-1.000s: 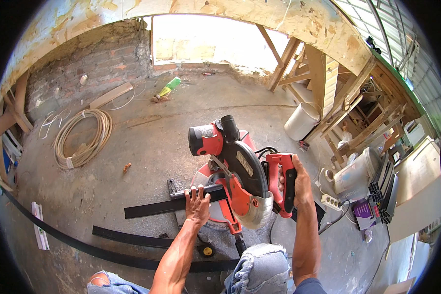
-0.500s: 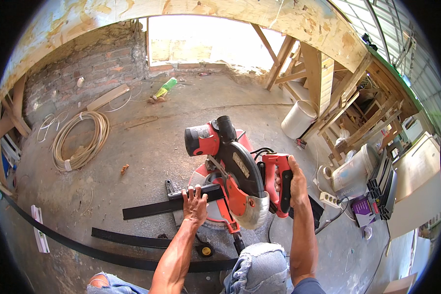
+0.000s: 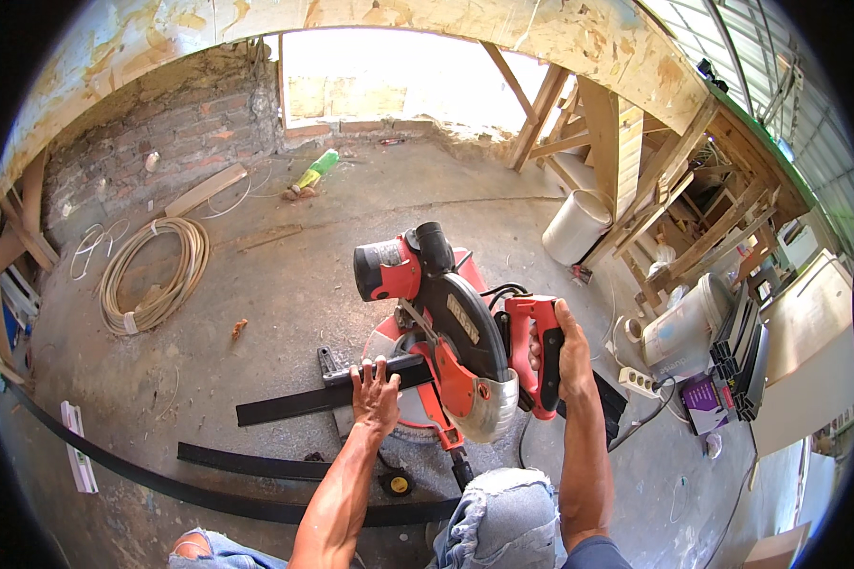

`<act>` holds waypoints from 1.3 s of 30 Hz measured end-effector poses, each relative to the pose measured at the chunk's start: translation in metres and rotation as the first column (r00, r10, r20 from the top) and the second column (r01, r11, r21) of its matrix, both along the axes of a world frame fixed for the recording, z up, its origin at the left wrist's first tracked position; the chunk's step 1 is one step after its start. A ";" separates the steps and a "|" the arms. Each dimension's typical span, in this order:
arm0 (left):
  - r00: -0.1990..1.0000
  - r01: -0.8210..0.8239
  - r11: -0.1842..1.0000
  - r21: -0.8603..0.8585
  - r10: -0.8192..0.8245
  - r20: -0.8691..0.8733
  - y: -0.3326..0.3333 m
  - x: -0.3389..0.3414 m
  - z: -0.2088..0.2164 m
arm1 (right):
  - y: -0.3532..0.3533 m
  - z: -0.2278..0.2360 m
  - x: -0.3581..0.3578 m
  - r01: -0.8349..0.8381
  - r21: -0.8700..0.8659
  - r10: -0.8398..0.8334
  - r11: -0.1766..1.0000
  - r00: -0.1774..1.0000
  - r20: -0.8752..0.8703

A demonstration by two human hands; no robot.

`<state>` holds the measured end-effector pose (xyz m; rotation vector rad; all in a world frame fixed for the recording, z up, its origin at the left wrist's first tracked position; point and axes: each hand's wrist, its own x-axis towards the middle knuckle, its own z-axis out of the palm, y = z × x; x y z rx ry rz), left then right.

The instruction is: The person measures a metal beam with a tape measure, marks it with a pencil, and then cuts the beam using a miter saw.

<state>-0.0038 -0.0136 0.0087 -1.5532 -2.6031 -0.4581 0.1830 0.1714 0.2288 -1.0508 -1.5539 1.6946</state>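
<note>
A red and black miter saw (image 3: 465, 327) stands on the concrete floor in front of me. My right hand (image 3: 571, 351) is wrapped round its red and black handle (image 3: 522, 346). A short black metal bar (image 3: 289, 406) lies across the saw's base, against the fence, and runs out to the left. My left hand (image 3: 377, 394) presses down on this bar and the fence, its fingers bent over the edge. The blade is hidden by the dark guard (image 3: 465, 322). Where the bar meets the blade is also hidden.
Nearer me lie another black bar (image 3: 247, 463), a long black strip (image 3: 161, 484) and a tape measure (image 3: 397, 484). A coiled hose (image 3: 154, 275) and a green bottle (image 3: 323, 163) lie farther off. On the right are a power strip (image 3: 639, 382), a purple box (image 3: 702, 406) and buckets (image 3: 577, 228).
The whole view has shifted very slightly. Both hands, the saw and the black bar keep their places relative to one another.
</note>
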 end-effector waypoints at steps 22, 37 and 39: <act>1.000 -0.005 1.000 -0.025 0.005 0.010 0.000 0.000 -0.002 | 0.000 -0.002 0.001 0.003 0.012 -0.002 1.000 1.000 -0.016; 1.000 0.006 1.000 -0.004 -0.006 -0.001 -0.001 0.000 0.002 | -0.001 -0.003 0.001 -0.009 0.028 0.010 1.000 1.000 -0.028; 1.000 0.007 1.000 -0.002 -0.007 0.001 -0.001 0.000 0.004 | 0.001 -0.004 0.003 -0.015 0.037 0.015 0.999 1.000 -0.010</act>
